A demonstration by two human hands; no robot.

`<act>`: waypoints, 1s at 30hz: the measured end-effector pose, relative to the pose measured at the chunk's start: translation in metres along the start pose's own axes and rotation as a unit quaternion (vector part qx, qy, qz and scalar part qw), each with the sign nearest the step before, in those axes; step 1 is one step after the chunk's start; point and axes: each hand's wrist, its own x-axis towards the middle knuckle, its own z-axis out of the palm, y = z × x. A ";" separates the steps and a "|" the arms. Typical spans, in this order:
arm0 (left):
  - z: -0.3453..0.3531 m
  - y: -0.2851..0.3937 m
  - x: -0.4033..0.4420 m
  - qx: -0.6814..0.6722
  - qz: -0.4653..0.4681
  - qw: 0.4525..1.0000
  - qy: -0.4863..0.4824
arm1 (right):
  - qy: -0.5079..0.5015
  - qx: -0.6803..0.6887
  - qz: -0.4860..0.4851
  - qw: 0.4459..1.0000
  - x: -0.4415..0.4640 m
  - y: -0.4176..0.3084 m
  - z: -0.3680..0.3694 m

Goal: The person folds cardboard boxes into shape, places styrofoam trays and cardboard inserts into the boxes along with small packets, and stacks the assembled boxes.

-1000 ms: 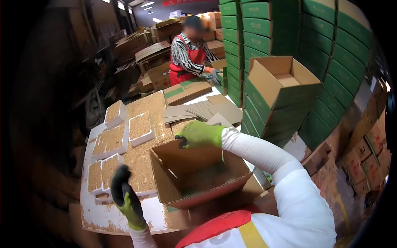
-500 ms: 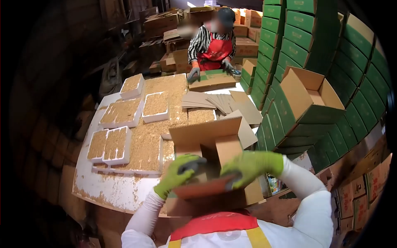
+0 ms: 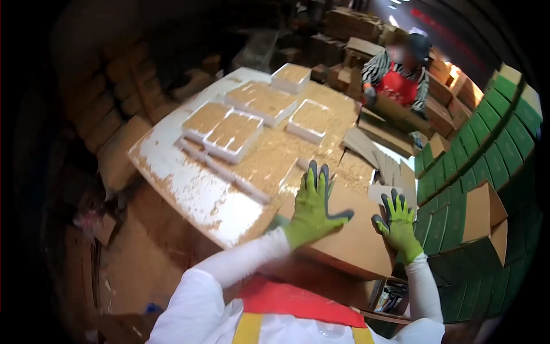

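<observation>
A brown cardboard box lies in front of me at the near edge of the table, its top covered by flat cardboard. My left hand, in a green glove with grey fingertips, rests on the left part of that top with the fingers spread. Over by the right edge of the box is my right hand, gloved the same way, its fingers also apart. Neither hand grips anything. Flat cardboard pieces lie just beyond the box.
White trays of brown granular material stand on the white table, with loose granules around them. Across the table a person in a red apron handles a cardboard piece. Green boxes are stacked to the right, one with open flaps.
The box's raised flaps are now down. My hands have gone from its near flap to lying spread on top. My view has turned left, and the other person has lifted a cardboard piece.
</observation>
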 end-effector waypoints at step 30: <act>-0.086 -0.014 -0.087 -0.184 -0.231 0.863 -0.409 | 0.144 0.538 0.173 0.813 -0.105 -0.043 -0.025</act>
